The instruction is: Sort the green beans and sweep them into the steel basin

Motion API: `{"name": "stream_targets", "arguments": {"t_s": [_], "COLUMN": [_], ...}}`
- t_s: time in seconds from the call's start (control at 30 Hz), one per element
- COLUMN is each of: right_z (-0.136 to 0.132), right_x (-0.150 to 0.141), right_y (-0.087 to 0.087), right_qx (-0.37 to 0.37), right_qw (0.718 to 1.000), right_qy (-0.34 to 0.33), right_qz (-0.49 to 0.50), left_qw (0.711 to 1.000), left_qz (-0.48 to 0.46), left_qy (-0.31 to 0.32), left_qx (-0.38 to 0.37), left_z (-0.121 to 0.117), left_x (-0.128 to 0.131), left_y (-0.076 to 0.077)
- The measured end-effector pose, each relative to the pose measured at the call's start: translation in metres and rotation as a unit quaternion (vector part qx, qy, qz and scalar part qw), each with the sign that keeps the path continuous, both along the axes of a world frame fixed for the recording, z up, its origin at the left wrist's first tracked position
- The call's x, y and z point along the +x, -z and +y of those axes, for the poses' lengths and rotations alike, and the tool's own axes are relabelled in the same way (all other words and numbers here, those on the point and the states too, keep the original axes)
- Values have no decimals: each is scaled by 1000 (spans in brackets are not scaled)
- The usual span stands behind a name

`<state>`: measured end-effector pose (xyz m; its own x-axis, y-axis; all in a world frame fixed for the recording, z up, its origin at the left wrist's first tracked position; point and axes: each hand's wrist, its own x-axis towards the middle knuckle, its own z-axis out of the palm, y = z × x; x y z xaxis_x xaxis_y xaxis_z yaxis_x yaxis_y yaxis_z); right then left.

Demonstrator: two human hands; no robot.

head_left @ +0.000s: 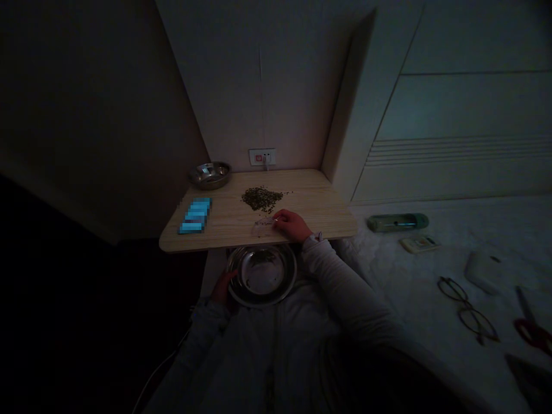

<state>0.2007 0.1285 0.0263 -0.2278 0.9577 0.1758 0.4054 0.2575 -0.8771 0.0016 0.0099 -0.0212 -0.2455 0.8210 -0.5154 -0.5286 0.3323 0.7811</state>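
Observation:
My right hand [292, 225] pinches a thin, see-through flat piece, perhaps a plastic card [264, 228], over the front part of the wooden table. A few small dark grains lie along that piece's far edge. Just beyond it spreads a loose pile of small greenish-brown grains or beans [261, 198]; their exact kind is too small to tell. Below the table's front edge, my left hand [223, 287] grips the left rim of a shiny metal bowl [261, 275]. A few dark specks sit inside this bowl, which rests near my lap.
On the wooden table [310, 195], a second metal bowl [210, 175] stands back left, behind a phone with a lit, blurred screen [196, 215]. A wall socket [262, 157] is behind. On the bed at right lie a bottle [397, 222], glasses [468, 307] and red-handled scissors [532, 330].

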Motion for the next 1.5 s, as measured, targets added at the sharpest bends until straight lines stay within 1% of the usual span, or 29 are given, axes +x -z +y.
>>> {"name": "stream_targets", "arguments": {"t_s": [0.2, 0.5, 0.7, 0.87, 0.97, 1.03, 1.1, 1.2, 1.27, 1.37, 1.5], "right_z": [-1, -2, -2, -3, -3, -3, -4, -6, -6, -5, -4], "right_x": [0, -1, 0, -1, 0, 0, -1, -1, -1, 0, 0], "right_y": [-1, -2, -2, -4, -4, -5, -6, -8, -8, -7, -6], "right_qx": [-16, -41, -44, -54, -47, -45, -49, -43, -39, -47, -43], "right_qw": [1000, 999, 998, 997, 997, 997, 997, 998, 998, 997, 997], "right_qy": [10, 5, -4, -9, -22, -27, -22, -6, -10, -23, -21], "right_qz": [2, 27, 37, 49, 59, 63, 60, 42, 41, 53, 57], "left_qw": [1000, 999, 1000, 1000, 1000, 1000, 1000, 1000, 1000, 1000, 1000], "left_qz": [-21, -17, -8, -12, -5, -1, -2, -4, -5, -8, -21], "left_qy": [6, 9, -3, 23, 7, -3, 4, 12, 10, 2, 0], "left_qx": [13, 28, 17, 12, 10, 1, -9, 4, 14, 3, -7], "left_z": [-2, -5, -5, 1, 2, 1, 0, -2, -3, -3, -2], "left_x": [3, 7, 5, 1, 1, 2, 3, 5, 7, 8, 6], "left_y": [-6, -11, -10, -3, -1, -3, -7, -13, -16, -16, -13]}}
